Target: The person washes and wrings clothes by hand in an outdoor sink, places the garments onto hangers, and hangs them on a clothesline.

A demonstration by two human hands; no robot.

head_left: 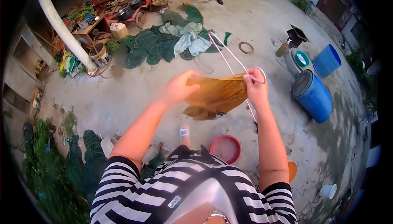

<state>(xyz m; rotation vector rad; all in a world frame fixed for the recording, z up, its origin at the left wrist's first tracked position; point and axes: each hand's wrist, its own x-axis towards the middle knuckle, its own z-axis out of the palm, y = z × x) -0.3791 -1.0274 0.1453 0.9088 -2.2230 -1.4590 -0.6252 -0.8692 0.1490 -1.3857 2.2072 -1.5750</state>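
A mustard-brown cloth garment is stretched between my two hands in front of my body, its lower part hanging in folds. My left hand, slightly blurred, is closed on the garment's left edge. My right hand pinches the upper right corner of the cloth. That same hand also holds a pink clothes hanger, which slants from the upper left down behind the garment to the lower right. What kind of garment it is cannot be made out.
Below stands a red basin by my sandalled foot. Blue barrels stand at the right, near a green basin. Green netting with pale cloth lies ahead on the concrete. A white pole rises at the left.
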